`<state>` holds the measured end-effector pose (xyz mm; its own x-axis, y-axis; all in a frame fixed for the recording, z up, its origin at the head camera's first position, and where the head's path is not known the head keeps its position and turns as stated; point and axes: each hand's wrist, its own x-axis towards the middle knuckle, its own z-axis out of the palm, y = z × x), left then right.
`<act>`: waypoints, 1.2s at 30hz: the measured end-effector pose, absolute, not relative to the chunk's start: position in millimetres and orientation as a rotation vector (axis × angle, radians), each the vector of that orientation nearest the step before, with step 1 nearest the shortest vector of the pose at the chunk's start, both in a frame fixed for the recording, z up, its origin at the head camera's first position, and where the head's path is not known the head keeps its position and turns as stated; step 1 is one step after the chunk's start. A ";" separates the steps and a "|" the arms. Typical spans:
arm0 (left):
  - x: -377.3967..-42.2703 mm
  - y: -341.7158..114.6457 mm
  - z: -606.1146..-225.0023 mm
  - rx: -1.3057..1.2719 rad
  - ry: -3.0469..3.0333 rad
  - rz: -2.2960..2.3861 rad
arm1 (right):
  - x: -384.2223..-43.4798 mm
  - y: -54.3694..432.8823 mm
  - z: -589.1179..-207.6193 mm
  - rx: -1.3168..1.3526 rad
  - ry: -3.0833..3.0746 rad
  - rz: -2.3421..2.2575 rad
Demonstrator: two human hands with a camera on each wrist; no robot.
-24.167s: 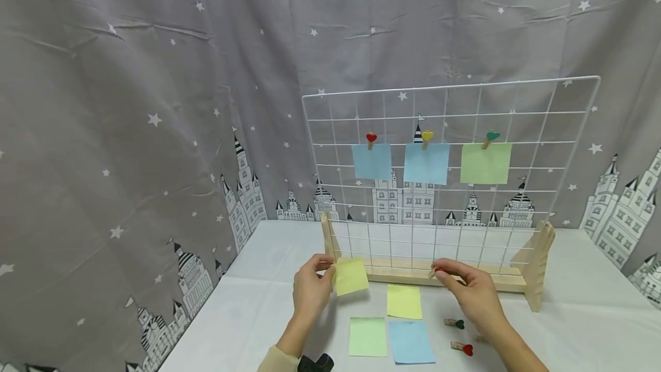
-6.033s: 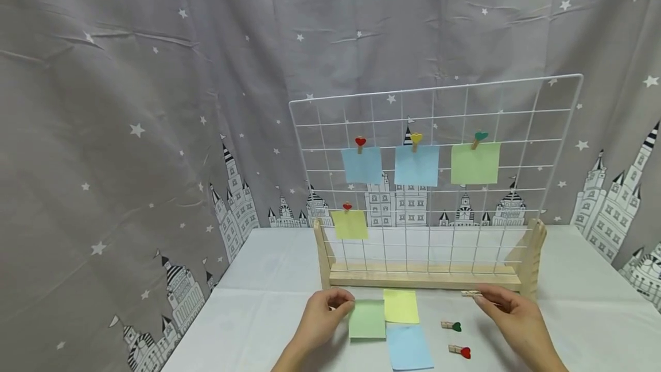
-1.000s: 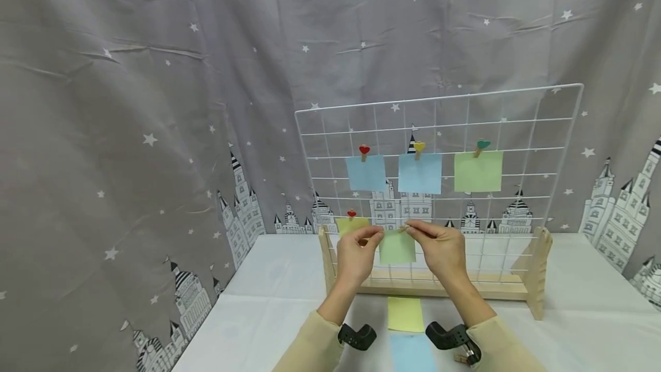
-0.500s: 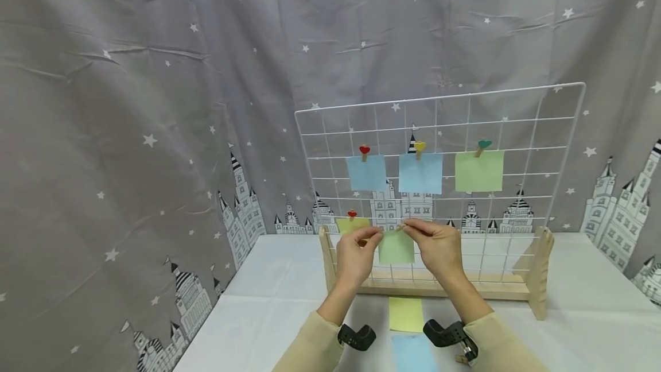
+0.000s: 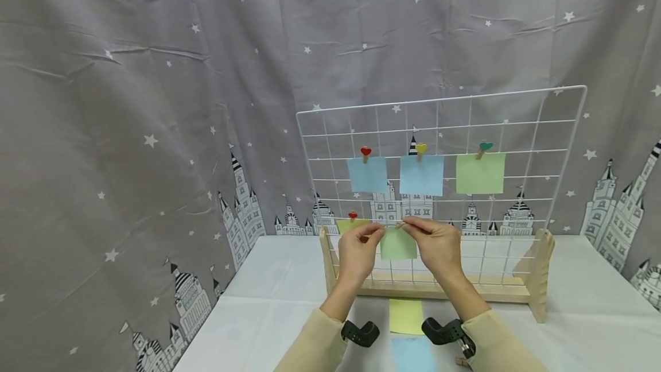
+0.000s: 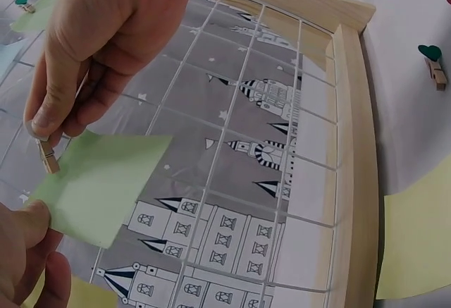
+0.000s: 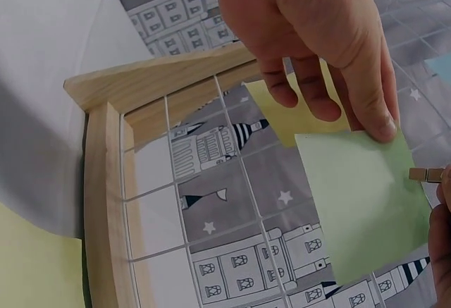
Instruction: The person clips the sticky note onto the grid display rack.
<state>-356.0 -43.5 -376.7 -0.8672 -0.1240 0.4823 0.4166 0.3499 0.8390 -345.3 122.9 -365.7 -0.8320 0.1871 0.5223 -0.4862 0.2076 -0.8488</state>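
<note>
the white wire grid on its wooden base looks free-standing on the table, so a hard push from the near side could rock it or slide it toward the far side. the left hand is just on the near side of the hanging yellow note, and a careless knuckle could knock that askew. the right hand pinches a wooden clothespin, while the left pinches the left end of the green note by its top edge; the note is held up at the near face of the grid, between the hands. if the left fingers part too soon, the paper may droop or twist. the clothespin overlaps the note's top edge, but i cannot tell whether it also straddles a wire; if it bites paper alone, both would probably drop once let go. compared with six seconds ago, both hands are up from table level at the grid, the green note is up with them, and the clothespin has moved left to meet it. compared with half a second ago, the note sits slightly higher.
</note>
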 end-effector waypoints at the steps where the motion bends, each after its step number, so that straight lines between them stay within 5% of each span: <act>1: -356.9 -43.1 -376.7 -0.254 -2.150 -1.534 | -345.5 122.6 -365.3 0.277 -1.962 1.664; 36: -360.4 -40.0 -374.6 -0.242 -2.129 -1.573 | -351.3 118.3 -359.0 0.283 -2.013 1.447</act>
<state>-360.4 -40.0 -374.6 -0.8697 -0.1376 0.4740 0.4126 0.3243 0.8512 -351.3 118.3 -359.0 -0.7751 0.1850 0.6042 -0.5137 0.3722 -0.7730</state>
